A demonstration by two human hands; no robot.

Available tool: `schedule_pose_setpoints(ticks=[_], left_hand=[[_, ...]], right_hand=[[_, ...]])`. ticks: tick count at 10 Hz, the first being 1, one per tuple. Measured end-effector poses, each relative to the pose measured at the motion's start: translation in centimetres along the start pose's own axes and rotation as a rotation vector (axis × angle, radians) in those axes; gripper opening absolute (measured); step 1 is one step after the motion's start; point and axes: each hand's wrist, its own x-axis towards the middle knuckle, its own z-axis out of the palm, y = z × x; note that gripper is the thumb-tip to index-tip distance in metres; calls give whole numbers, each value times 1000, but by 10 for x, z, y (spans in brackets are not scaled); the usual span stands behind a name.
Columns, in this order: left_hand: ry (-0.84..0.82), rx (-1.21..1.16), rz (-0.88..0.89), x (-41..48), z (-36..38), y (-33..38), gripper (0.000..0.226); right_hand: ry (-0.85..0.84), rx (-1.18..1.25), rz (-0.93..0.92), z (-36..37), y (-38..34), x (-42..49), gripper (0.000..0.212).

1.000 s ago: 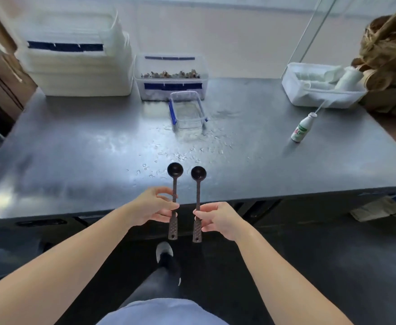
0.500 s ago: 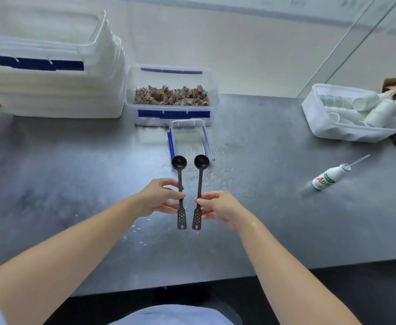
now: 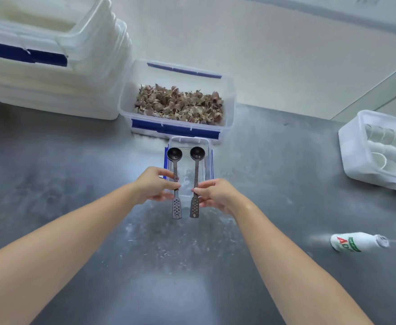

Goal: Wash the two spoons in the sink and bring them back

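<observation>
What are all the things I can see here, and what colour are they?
spoons: two, dark brown, one in each hand, over the clear tub
clear tub: one, see-through with blue clips, mid-table
tub of dried bits: one, clear, blue clips, brown bits inside, behind the clear tub
stacked tubs: several, white, back left
tub of cups: one, white, right edge
bottle: one, white, red-green label, lying front right
table: one, grey metal
left hand: one, pinches a spoon handle
right hand: one, pinches the other
</observation>
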Motion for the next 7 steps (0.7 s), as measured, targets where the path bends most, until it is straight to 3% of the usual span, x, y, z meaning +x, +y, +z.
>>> schedule_pose_setpoints(ticks=[3,5,7], left_hand=[[78,260,19,52,10,22,44],[218,584,109,64,21,23,25],[341,866,180,65,30,21,45]], right_hand=[[-15,-248,39,-10,-35,45,11],[136,-485,19,2,-34,57,9],[302,-714,-126,11,-32,56,13]])
